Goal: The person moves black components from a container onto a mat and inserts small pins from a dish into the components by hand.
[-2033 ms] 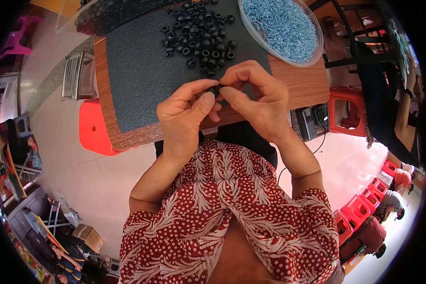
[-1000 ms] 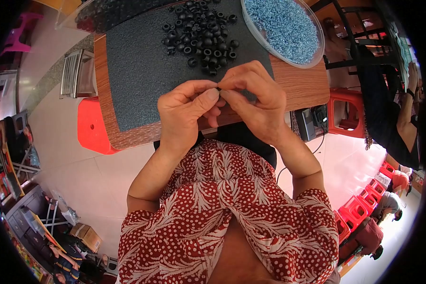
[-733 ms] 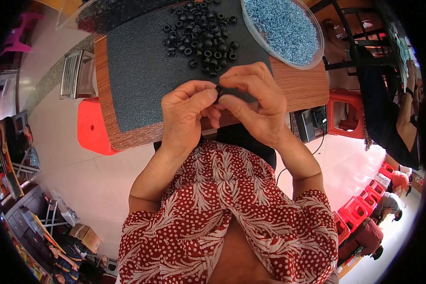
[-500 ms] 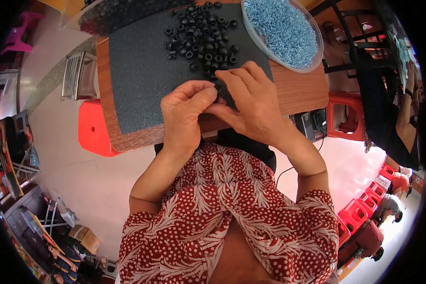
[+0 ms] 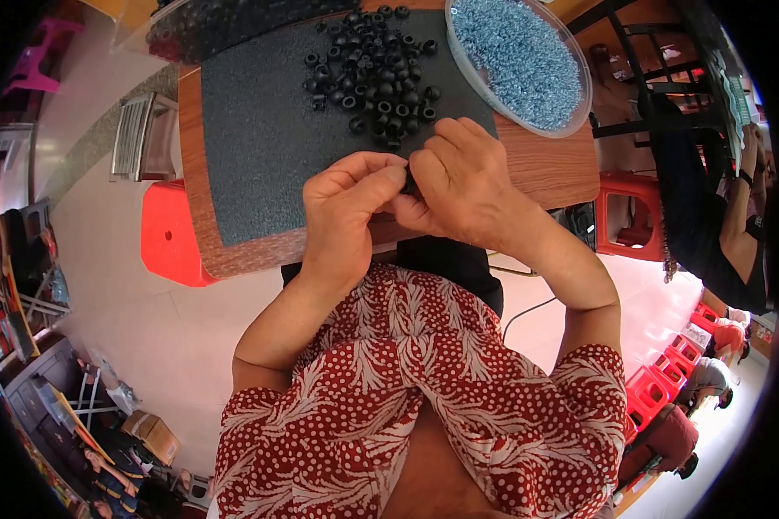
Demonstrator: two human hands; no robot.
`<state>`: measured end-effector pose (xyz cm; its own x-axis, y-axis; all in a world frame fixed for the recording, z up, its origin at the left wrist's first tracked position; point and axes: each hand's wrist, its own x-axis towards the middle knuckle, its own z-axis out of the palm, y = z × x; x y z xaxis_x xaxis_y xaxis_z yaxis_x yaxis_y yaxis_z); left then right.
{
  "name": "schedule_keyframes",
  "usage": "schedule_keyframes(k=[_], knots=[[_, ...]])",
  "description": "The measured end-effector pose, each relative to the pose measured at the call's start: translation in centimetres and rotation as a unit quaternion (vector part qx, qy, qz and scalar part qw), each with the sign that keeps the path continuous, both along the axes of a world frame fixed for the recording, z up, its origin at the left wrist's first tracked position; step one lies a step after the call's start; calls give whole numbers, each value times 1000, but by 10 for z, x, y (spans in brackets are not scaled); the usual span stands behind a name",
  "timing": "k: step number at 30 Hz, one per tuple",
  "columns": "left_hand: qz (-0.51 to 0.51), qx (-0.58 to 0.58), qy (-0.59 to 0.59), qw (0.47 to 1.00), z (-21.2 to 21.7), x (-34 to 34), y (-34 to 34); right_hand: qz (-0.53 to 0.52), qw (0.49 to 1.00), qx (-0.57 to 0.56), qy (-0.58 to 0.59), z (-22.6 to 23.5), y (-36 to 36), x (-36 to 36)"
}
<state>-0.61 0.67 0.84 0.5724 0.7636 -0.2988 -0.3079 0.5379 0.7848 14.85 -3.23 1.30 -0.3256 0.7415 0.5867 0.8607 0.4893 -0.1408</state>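
My left hand is closed, its thumb and index finger pinched together at the table's near edge. Against its fingertips, my right hand is closed too, with curled fingers. Between them shows a sliver of a small black piece, mostly covered by my fingers, which both hands seem to grip. Just beyond lies a heap of small black round hollow pieces, some with their open ends turned up. They rest on a dark grey mat.
The mat covers much of a wooden table. At the far right stands a round clear tub of tiny bluish pieces; at the far left, a clear box of black pieces. Red stools flank the table. Other people sit to the right.
My right hand has closed in on the left, its fingers curling further, and its forearm has swung outward. The black piece is now more hidden. The left hand has shifted slightly right.
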Motion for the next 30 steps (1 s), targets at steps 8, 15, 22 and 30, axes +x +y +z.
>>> schedule_keyframes(k=[8,15,22,30], knots=[[-98,37,20,994,-3,-10,-1,20,1000,7,3,-1,-2,5],[-92,25,-3,995,-1,-8,-6,48,999,-1,0,-1,-1,5],[-87,20,-7,996,2,-11,-11,85,996,17,-28,5,-2,1],[-20,187,126,974,2,-20,8,46,997,58,-30,19,13,21]])
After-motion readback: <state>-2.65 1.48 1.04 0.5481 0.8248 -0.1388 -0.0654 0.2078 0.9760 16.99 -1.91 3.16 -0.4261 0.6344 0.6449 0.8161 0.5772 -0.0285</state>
